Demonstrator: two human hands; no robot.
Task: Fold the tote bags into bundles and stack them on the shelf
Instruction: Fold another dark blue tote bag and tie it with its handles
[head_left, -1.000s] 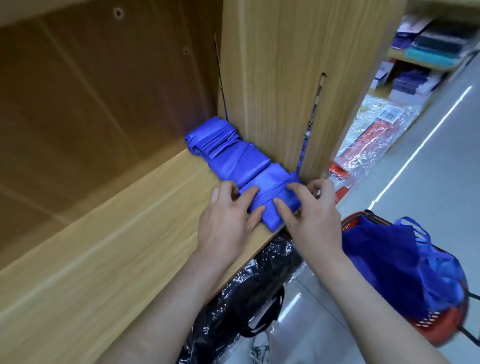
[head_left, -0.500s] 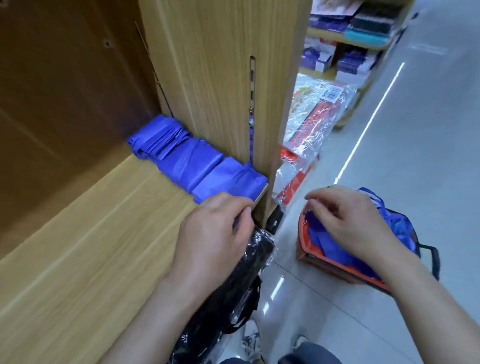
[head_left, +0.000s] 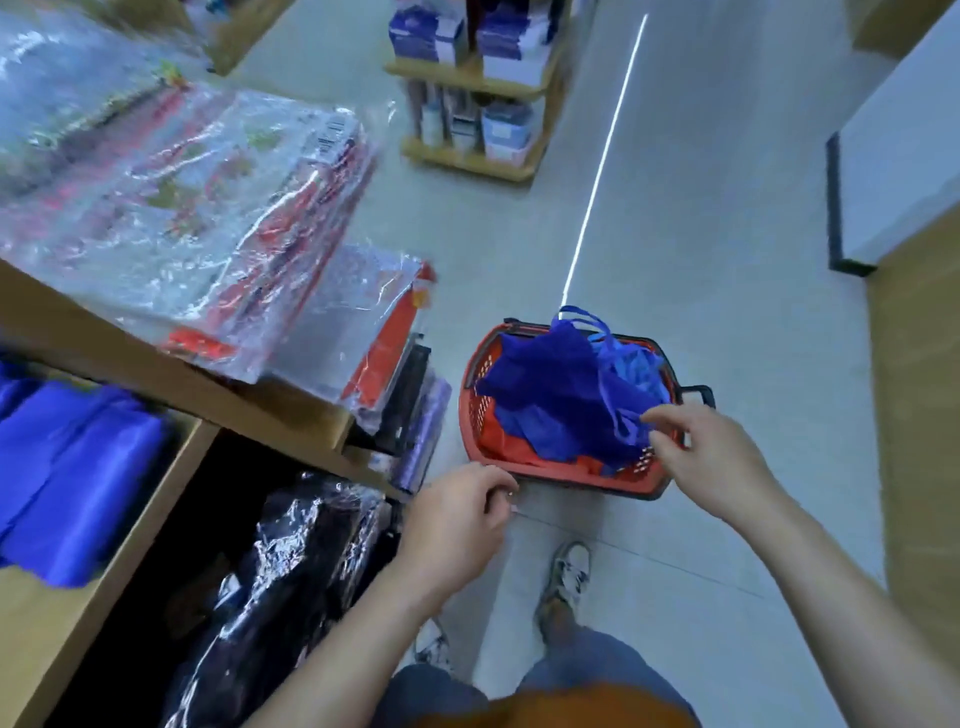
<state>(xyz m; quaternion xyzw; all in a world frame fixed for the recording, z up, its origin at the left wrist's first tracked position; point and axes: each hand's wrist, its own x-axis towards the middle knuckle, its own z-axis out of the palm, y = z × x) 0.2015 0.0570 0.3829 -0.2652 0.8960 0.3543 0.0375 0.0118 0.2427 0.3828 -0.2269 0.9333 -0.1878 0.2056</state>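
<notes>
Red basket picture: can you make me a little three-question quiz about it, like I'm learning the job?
1. True or false: the red basket stands on the floor.
2. Which hand reaches to the blue tote bags in the basket? A) left B) right
3. Fill in: the folded blue bundles lie on the wooden ____.

Key
1. True.
2. B: the right hand is at the bags.
3. shelf.
</notes>
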